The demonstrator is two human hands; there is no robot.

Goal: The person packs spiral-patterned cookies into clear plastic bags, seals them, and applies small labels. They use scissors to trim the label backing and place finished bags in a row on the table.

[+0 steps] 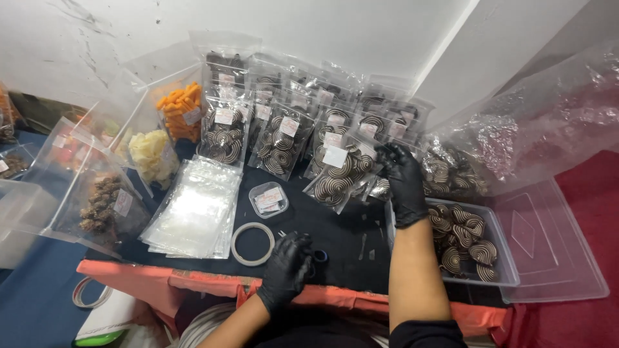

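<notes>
Both my hands wear black gloves. My right hand (402, 175) reaches forward and grips the top of a clear pouch of brown-and-white spiral cookies (340, 175) that leans against a row of similar filled pouches (278, 138). My left hand (286, 265) rests low on the black table surface (335, 237), fingers curled around a small dark tape roll (319, 256) beside it. A clear plastic bin of loose spiral cookies (465, 240) stands just right of my right forearm.
A stack of empty clear pouches (193, 209), a small lidded box of labels (268, 199) and a white tape ring (252, 243) lie left of centre. Pouches of orange, pale and brown snacks (153, 154) stand at left. A large crumpled plastic bag (541, 122) and bin lid (554, 245) sit at right.
</notes>
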